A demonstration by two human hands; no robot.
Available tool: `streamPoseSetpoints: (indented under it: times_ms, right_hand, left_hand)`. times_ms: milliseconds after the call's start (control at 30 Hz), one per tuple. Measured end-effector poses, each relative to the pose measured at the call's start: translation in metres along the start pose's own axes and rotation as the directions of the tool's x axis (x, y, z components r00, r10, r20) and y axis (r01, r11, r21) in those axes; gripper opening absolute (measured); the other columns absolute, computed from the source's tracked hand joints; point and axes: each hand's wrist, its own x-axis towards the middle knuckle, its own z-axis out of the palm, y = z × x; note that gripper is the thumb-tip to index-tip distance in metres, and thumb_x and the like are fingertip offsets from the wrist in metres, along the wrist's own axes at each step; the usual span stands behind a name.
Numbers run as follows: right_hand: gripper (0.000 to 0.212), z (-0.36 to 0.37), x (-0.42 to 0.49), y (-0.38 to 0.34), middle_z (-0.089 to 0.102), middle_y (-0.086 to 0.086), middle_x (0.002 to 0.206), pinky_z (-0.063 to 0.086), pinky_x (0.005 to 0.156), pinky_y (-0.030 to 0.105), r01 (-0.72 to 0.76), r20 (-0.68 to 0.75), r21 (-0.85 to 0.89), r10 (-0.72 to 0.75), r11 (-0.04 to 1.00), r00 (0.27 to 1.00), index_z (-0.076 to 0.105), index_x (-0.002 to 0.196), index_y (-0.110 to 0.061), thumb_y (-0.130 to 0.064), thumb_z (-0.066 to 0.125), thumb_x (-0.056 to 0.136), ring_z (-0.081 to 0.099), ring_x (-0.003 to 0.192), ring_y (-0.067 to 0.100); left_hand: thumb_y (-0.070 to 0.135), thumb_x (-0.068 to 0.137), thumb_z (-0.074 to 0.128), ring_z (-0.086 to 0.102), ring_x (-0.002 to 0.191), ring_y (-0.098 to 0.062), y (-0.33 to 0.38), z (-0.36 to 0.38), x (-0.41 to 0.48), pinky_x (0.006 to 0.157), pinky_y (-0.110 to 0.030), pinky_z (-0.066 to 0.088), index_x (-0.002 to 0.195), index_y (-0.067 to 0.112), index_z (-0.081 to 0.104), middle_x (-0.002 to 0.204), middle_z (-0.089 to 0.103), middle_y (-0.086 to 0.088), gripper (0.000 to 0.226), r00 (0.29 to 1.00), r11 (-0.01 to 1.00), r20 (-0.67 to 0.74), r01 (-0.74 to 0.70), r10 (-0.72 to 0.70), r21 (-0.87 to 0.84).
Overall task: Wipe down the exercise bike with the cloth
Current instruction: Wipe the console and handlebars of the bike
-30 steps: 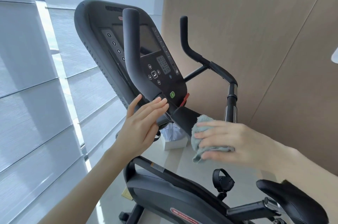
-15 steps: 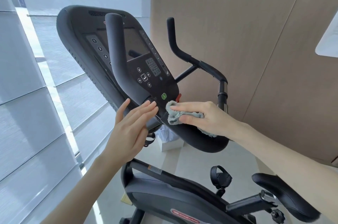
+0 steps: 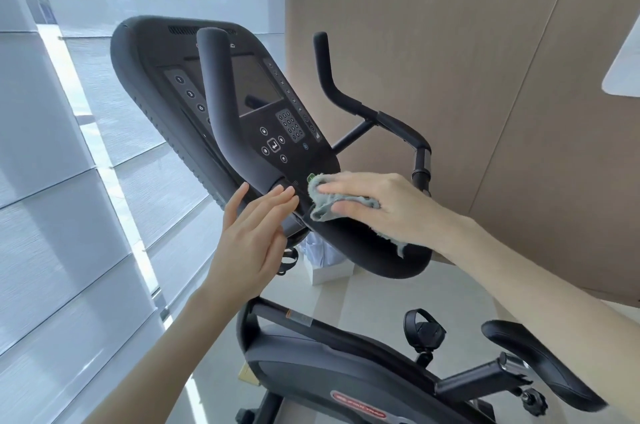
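Observation:
The black exercise bike (image 3: 311,368) fills the middle of the head view, its console (image 3: 249,101) tilted up with a dark screen and keypad. My right hand (image 3: 374,205) presses a grey-green cloth (image 3: 323,200) flat against the console's lower edge, just below a green button (image 3: 311,177). The cloth's tail hangs out under my wrist. My left hand (image 3: 251,243), fingers straight and together, rests flat against the base of the near handlebar (image 3: 221,101), holding nothing.
A second handlebar (image 3: 349,101) rises behind the console on the right. The saddle (image 3: 540,361) and a pedal (image 3: 424,328) sit low right. Window blinds (image 3: 69,181) run along the left, a tan wall panel (image 3: 485,77) on the right. A white box (image 3: 329,273) stands on the floor.
My right hand carried the cloth up from below the console onto its lower edge and now presses it slightly further left. My left hand has stayed at the handlebar base.

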Motion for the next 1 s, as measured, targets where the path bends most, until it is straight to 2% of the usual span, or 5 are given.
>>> streamPoseSetpoints:
  times_ms: [367,600,700,867,1000]
  right_hand:
    - [0.038,0.022,-0.066,0.013,0.056,0.008,0.134,0.048,0.097,0.043,0.204,0.036,-0.347,-0.205,0.915,0.978,0.063,0.124,-0.016,-0.035,0.047,0.095,0.055,0.121,0.023]
    - [0.032,0.021,-0.117,0.034,0.056,0.009,0.135,0.054,0.091,0.039,0.291,0.107,-0.569,-0.282,0.769,0.954,0.067,0.118,-0.018,-0.03,0.05,0.094,0.056,0.12,0.026]
    - [0.033,0.005,-0.128,0.04,0.056,0.005,0.135,0.051,0.094,0.036,0.255,0.081,-0.479,-0.247,0.84,0.966,0.068,0.116,-0.016,-0.033,0.05,0.094,0.055,0.121,0.02]
    - [0.034,-0.039,-0.089,0.018,0.05,-0.021,0.132,0.035,0.103,0.011,-0.002,-0.198,0.053,0.013,0.999,0.98,0.061,0.124,-0.023,-0.036,0.056,0.092,0.046,0.125,-0.006]
    - [0.029,-0.031,-0.025,0.015,0.054,-0.022,0.128,0.031,0.098,0.003,-0.101,-0.041,0.088,0.105,0.991,0.994,0.064,0.122,-0.027,-0.028,0.059,0.093,0.046,0.117,-0.014]
  left_hand:
    - [0.006,0.091,0.031,0.051,0.128,-0.022,0.003,0.003,-0.001,0.119,-0.048,0.014,0.12,0.0,0.063,0.131,0.06,-0.009,0.043,0.999,0.999,-0.029,0.026,-0.025,0.035]
    - [0.008,0.091,0.034,0.043,0.136,-0.024,0.01,0.009,-0.008,0.117,-0.052,0.018,0.133,0.0,0.053,0.141,0.051,-0.012,0.047,0.999,0.994,0.009,0.045,-0.046,0.096]
    - [0.012,0.092,0.033,0.038,0.139,-0.022,0.019,0.008,-0.011,0.118,-0.05,0.017,0.139,0.002,0.048,0.148,0.045,-0.011,0.05,0.996,0.992,0.022,0.082,-0.085,0.101]
    - [0.014,0.093,0.032,0.045,0.134,-0.023,0.044,0.004,-0.01,0.119,-0.049,0.016,0.137,0.001,0.05,0.143,0.05,-0.011,0.049,0.999,0.997,0.025,0.028,-0.029,0.071]
    - [0.013,0.093,0.033,0.056,0.123,-0.026,0.054,0.004,-0.006,0.118,-0.049,0.017,0.128,-0.001,0.059,0.131,0.061,-0.012,0.046,0.999,0.996,0.04,-0.008,0.004,0.093]
